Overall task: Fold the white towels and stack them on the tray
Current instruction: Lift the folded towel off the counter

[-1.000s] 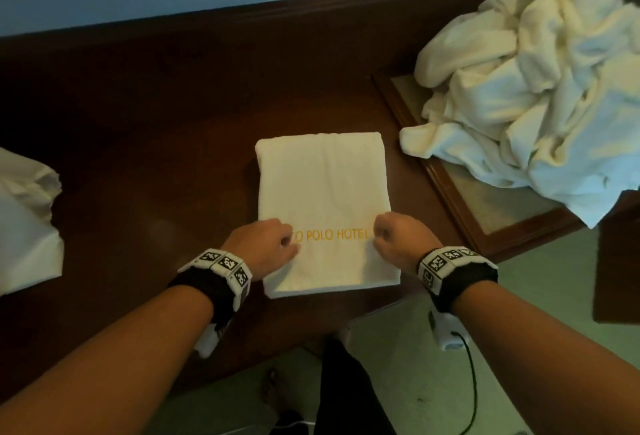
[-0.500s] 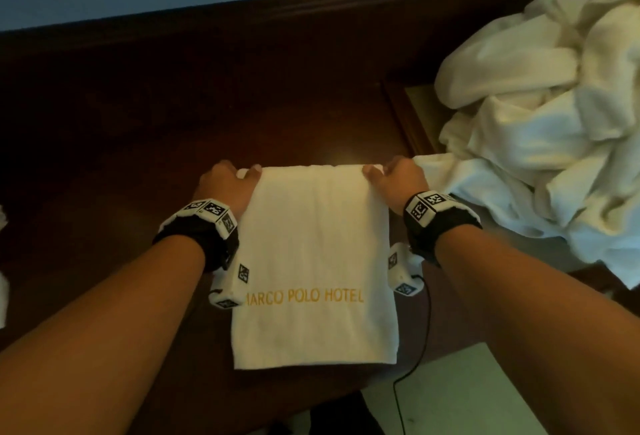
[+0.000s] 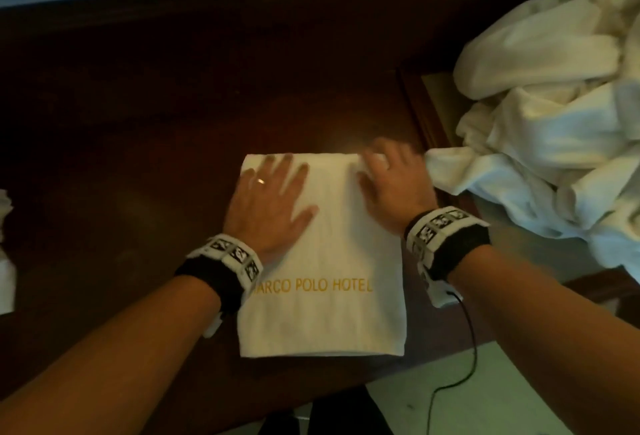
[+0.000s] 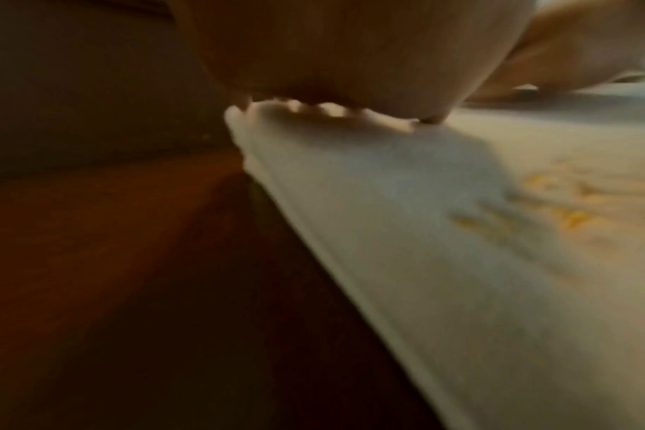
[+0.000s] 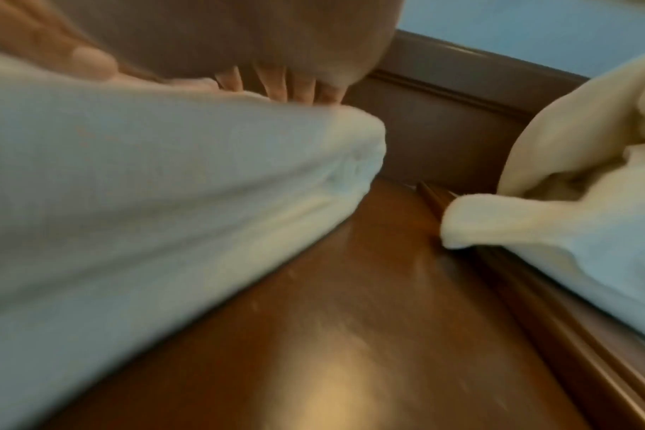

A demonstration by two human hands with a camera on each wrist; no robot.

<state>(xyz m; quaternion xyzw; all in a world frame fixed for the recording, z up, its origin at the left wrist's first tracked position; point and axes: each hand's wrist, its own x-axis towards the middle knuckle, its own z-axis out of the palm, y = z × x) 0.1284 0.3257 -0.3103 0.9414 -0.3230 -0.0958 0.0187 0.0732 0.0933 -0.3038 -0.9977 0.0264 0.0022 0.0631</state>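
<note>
The folded hotel towel (image 3: 322,261) is lying flat at the near edge of the surface (image 3: 138,157). Both hands, gripping its far corners half a second ago, are now flattening it: left hand (image 3: 270,199) spread at 11 o'clock, right hand (image 3: 394,188) open at 1 o'clock. The fold is looking done; the tray (image 3: 420,112) under unfolded towels (image 3: 554,122) is waiting at 2 o'clock.

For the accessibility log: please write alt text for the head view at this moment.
Both hands, left hand and right hand, press flat on the far end of a folded white towel lettered MARCO POLO HOTEL, on a dark wooden table. A heap of unfolded towels covers the tray at right.
</note>
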